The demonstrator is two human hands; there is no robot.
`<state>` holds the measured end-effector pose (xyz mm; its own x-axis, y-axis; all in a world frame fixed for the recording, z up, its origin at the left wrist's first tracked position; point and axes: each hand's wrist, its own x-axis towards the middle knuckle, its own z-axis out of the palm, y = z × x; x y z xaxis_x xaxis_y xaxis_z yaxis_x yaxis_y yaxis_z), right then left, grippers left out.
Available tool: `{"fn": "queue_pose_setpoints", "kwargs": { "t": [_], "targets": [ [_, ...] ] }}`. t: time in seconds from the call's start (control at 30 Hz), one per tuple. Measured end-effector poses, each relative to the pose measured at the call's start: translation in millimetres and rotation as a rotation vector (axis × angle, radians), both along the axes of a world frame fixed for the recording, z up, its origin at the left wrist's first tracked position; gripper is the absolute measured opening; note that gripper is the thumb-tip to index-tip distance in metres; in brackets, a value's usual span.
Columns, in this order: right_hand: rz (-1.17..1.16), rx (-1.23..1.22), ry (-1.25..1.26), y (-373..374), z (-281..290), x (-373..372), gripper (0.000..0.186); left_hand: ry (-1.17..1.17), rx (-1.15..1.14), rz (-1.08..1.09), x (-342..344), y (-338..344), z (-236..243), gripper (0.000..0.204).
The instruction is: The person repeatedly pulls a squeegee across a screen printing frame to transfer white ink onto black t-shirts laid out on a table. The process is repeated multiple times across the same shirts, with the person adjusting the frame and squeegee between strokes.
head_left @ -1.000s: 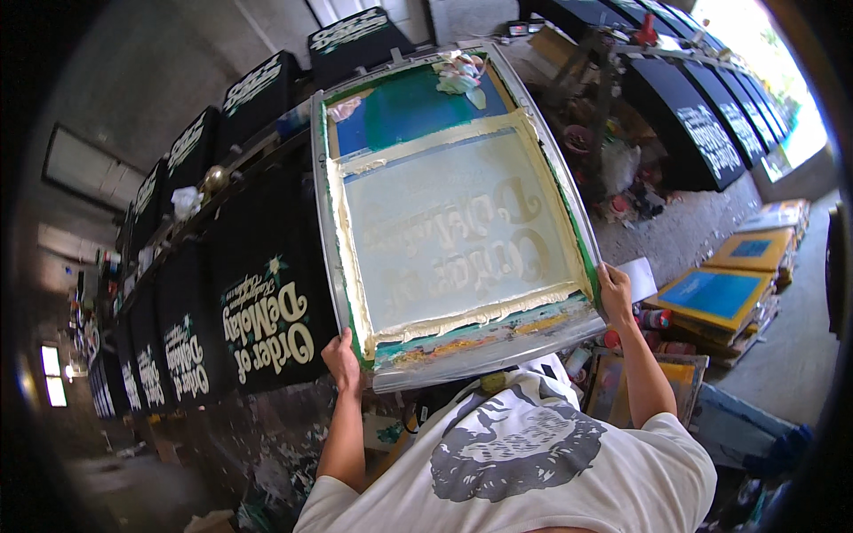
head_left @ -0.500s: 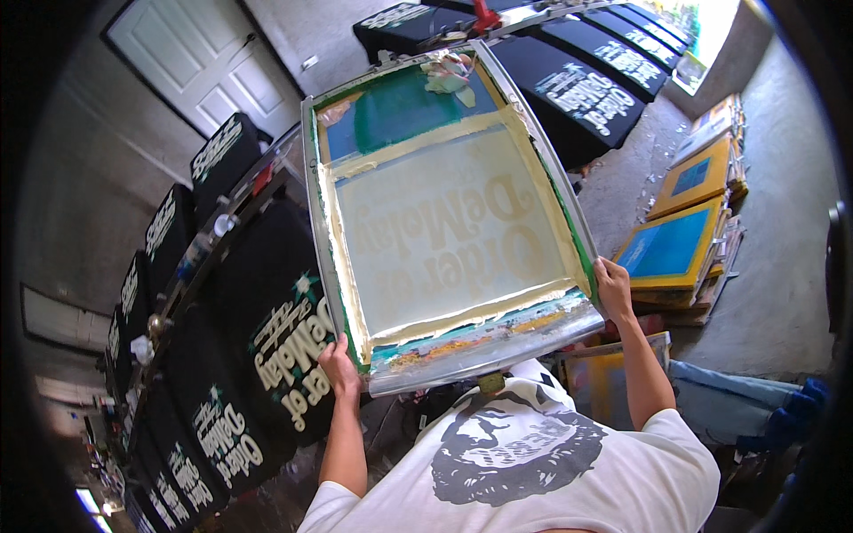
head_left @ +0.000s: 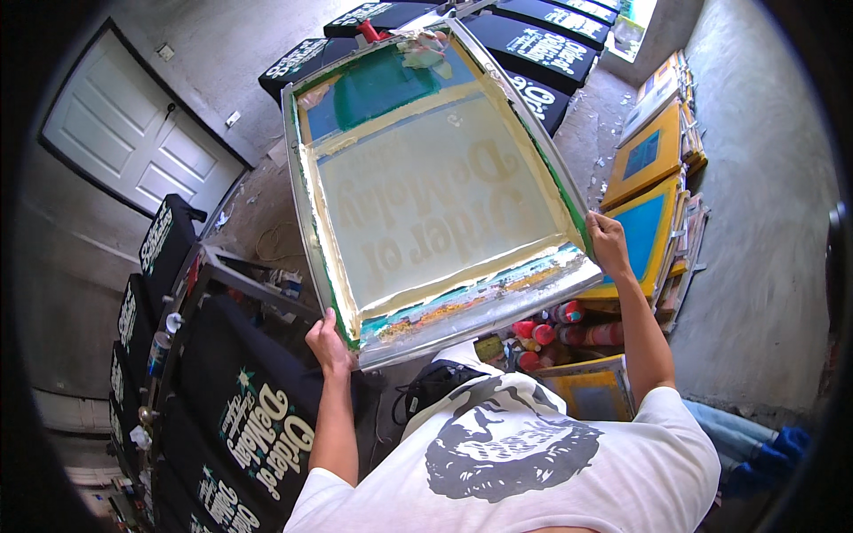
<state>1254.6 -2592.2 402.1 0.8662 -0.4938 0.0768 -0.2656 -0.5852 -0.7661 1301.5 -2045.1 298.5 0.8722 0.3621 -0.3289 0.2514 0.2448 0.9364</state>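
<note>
I hold a large screen-printing frame (head_left: 426,204) in front of me, with a metal rim, pale mesh showing faint reversed lettering, cream edging, a green-and-blue upper section and paint smears along the near end. My left hand (head_left: 328,343) is closed on its left rim near the lower corner; my right hand (head_left: 607,242) grips the right rim a little higher. Crumpled pale material (head_left: 425,49) sits at its far corner. Black shirts with light lettering (head_left: 233,391) lie on boards to the left, below the frame's level.
More printed shirts (head_left: 542,44) line boards at the back and a metal rail (head_left: 249,271) runs at left. A white door (head_left: 133,120) is back left. Stacked yellow screens (head_left: 635,244) lean along the right wall, beside red bottles (head_left: 569,333) and blue cloth (head_left: 786,457).
The view has swung rightward, bringing the door and right-hand screens further into sight. The frame, still gripped in both hands, has shifted slightly up and left in the picture.
</note>
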Motion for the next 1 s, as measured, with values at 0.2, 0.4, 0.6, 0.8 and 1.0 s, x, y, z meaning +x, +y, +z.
{"fn": "queue_pose_setpoints", "kwargs": {
  "t": [0.2, 0.4, 0.6, 0.8, 1.0],
  "targets": [
    [-0.011, 0.002, 0.011, -80.2, 3.8, 80.6, 0.035, 0.016, -0.065, 0.031, 83.1, -90.2, 10.3, 0.034],
    [-0.004, -0.108, -0.046, -157.4, -20.7, 129.9, 0.034, -0.006, 0.031, 0.076, 133.5, -152.4, -14.1, 0.044],
    [-0.031, 0.114, -0.044, -202.6, -36.9, 160.2, 0.034, 0.015, 0.046, 0.095, 165.4, -192.7, -23.6, 0.047],
    [0.038, 0.089, -0.030, -257.3, -46.7, 211.8, 0.032, -0.012, 0.083, 0.137, 192.1, -250.5, -8.8, 0.045],
    [0.167, 0.138, -0.043, -318.0, -48.3, 307.2, 0.028, 0.005, 0.075, 0.226, 204.3, -311.2, -32.5, 0.031]
  ]
}}
